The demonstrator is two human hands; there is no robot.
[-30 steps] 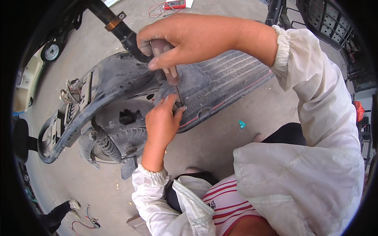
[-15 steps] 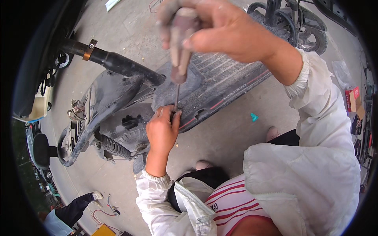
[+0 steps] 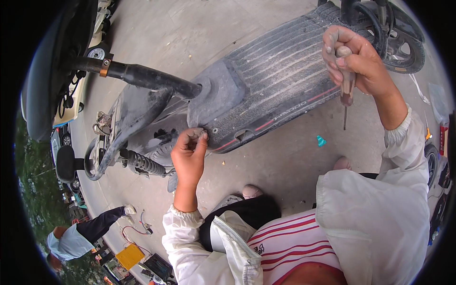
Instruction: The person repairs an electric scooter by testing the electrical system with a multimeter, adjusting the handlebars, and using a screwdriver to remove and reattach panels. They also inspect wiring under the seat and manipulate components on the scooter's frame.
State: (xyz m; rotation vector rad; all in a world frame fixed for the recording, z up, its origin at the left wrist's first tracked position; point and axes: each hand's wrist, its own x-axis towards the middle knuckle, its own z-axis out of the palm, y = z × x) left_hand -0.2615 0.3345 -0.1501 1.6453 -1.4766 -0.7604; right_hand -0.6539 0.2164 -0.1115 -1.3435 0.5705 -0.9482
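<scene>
Right hand: upper right of the frame, fingers curled round the handle of a screwdriver. The shaft points down, its tip free in the air beyond the lower edge of the footboard.

Left hand: centre of the frame, at the near left corner of the footboard. Thumb and forefinger are nearly closed; whether a small part sits between them, I cannot tell from where I stand. Just right of the fingertips, a small round fitting shows in the dusty surface.

Assessment: the step in hand appears to be screwdriver work at this corner. For sound practice, dust should be cleared from any recess before the tip goes in. The tip should seat fully, with the shaft square to the surface and firm pressure applied ahead of any twist; a tilted shaft risks slipping and chewing the head. Left fingertips should stay clear of the tip's path. Any small part should be gripped securely, as it could easily roll off onto the floor.
</scene>
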